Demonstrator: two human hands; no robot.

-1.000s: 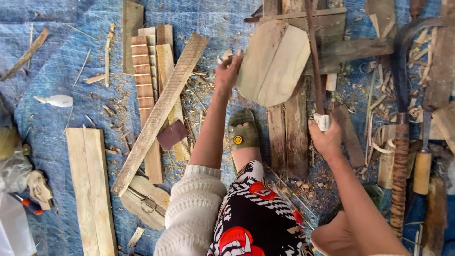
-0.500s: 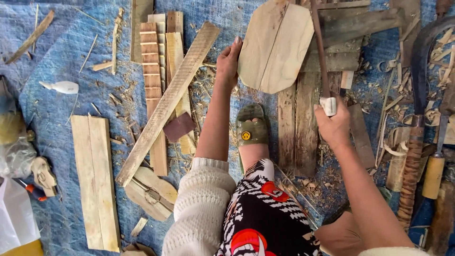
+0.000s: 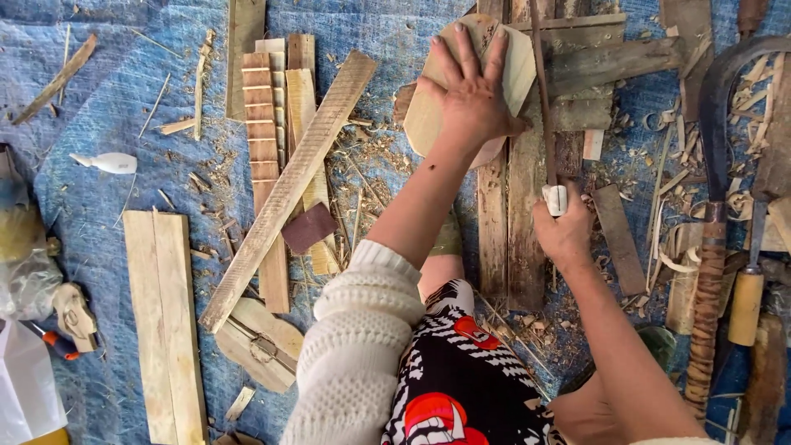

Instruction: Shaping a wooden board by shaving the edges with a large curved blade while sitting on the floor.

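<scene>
Since half a second ago the left hand (image 3: 468, 92) has moved from the left edge of the rounded wooden piece (image 3: 511, 66) onto its face, and it now lies flat there with the fingers spread, pressing the piece down. The piece is pale, with cut corners, and sits on top of weathered planks (image 3: 504, 239) that run away from the person under the palm.

The right hand (image 3: 565, 232) is closed in a fist around the pale handle (image 3: 556, 199) of a thin saw blade (image 3: 540, 91). The blade runs straight up from this fist and passes just beside the left hand's thumb side, along the right edge of the rounded piece.

To the left of the left hand a long rough board (image 3: 288, 189) lies on a slant across a stack of slats (image 3: 272, 124), with a small dark red square (image 3: 309, 227) touching its lower side. Farther left, well apart from both hands, lie a pair of joined pale boards (image 3: 163, 321) and a small white bottle (image 3: 107, 162). Below the left forearm, near the cream knitted sleeve (image 3: 354, 346), a second rounded piece (image 3: 259, 344) rests on the blue tarp (image 3: 99, 99).

To the right of the right hand, shavings (image 3: 667, 239) are strewn about, and beyond them lie a curved blade with a wrapped handle (image 3: 709, 297) and a tool with a light wooden handle (image 3: 746, 306).
</scene>
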